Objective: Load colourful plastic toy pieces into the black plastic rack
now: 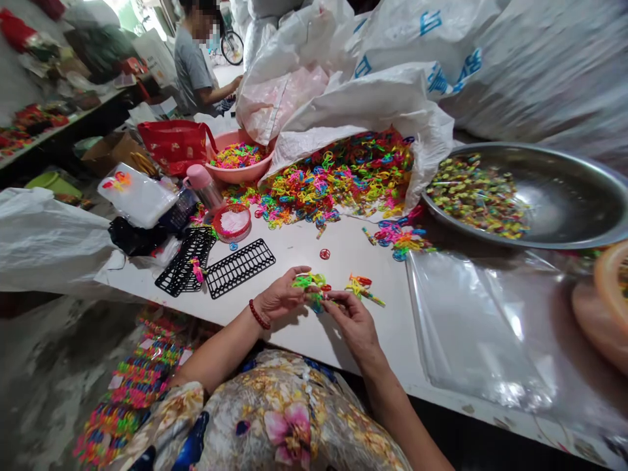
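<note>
My left hand (280,296) and my right hand (352,319) meet over the white table (343,261), both pinched on a small bunch of coloured plastic clips (313,288), green, blue and red. A red bead bracelet sits on my left wrist. Just right of my hands lies another small cluster of clips (363,288). One red ring (324,254) lies alone beyond them. A big pile of loose coloured clips (338,176) spills from a white sack (373,104) at the far side of the table.
Two black plastic grid racks (239,267) lie to the left, by a red basket (232,222) and pink bowl (238,160). A steel basin (554,196) of clips sits right, clear plastic bags (471,320) before it. Another person (193,62) sits behind.
</note>
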The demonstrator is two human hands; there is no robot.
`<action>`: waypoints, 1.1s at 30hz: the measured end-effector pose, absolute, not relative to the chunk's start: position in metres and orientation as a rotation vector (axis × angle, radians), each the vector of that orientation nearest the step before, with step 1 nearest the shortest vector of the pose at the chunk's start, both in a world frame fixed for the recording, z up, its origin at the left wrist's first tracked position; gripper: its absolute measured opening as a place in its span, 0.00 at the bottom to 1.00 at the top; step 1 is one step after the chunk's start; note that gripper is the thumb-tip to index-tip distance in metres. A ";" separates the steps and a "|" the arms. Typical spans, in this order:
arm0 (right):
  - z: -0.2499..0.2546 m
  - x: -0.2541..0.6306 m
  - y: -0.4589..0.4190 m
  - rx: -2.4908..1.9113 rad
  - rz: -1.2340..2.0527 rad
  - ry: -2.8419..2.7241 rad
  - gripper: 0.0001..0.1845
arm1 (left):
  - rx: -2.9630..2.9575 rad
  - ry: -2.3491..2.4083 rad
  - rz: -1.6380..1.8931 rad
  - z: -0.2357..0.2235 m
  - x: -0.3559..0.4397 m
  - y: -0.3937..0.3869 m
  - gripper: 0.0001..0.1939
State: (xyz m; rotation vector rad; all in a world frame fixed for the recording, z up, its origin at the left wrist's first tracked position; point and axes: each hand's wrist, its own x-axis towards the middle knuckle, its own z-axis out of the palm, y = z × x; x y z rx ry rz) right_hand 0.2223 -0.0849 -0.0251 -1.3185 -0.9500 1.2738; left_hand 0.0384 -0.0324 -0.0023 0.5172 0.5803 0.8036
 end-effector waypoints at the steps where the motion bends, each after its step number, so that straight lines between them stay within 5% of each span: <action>1: -0.026 0.222 -0.086 -1.330 1.252 -0.971 0.23 | 0.492 0.555 0.792 -0.003 0.041 -0.036 0.33; 5: -0.028 0.222 -0.090 -1.362 1.183 -1.067 0.20 | 0.476 0.687 0.899 -0.014 0.051 -0.040 0.22; 33: -0.030 0.205 -0.096 -1.363 1.267 -0.949 0.24 | 0.638 1.071 1.061 -0.032 0.089 -0.061 0.27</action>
